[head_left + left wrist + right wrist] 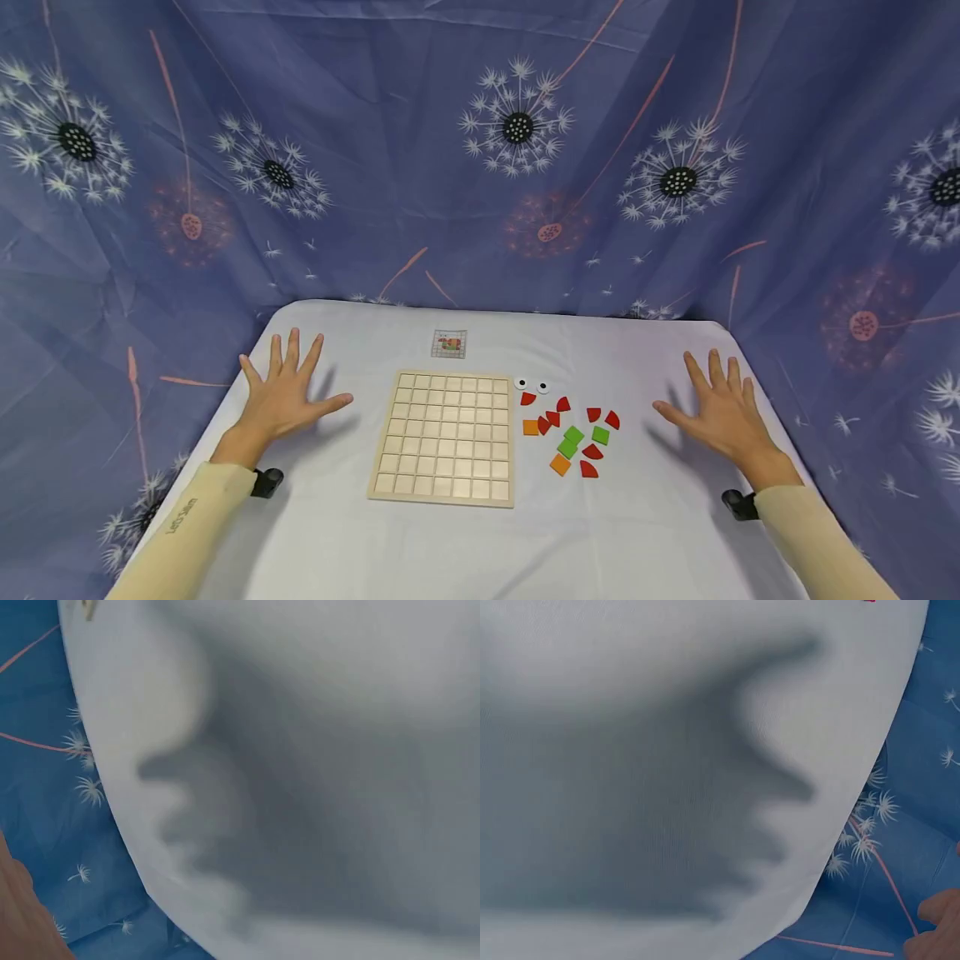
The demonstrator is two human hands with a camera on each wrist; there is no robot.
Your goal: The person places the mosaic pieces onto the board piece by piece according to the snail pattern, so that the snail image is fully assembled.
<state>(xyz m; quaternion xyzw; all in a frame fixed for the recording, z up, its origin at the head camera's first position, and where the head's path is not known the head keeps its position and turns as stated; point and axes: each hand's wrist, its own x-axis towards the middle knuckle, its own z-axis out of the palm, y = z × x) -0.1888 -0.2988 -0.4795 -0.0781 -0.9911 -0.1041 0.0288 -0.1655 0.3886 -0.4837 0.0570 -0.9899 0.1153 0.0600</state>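
Note:
In the head view my left hand [279,404] is spread with straight fingers over the table's left side, holding nothing. My right hand [723,417] is spread the same way over the right side, also holding nothing. Between them lies a square wooden grid board [447,439]. Right of the board are scattered several red quarter-circle pieces [588,469], several green squares [600,435], two orange squares [560,464] and two white eye discs [543,387]. A small picture card [449,343] with a grid lies behind the board. Both wrist views show mostly hand shadows on the cloth.
A white cloth covers the table [315,542], whose far corners are rounded. Behind and around it hangs a blue curtain [390,167] with dandelion prints. Each wrist bears a dark camera mount, the left camera [267,482] and the right camera [740,504].

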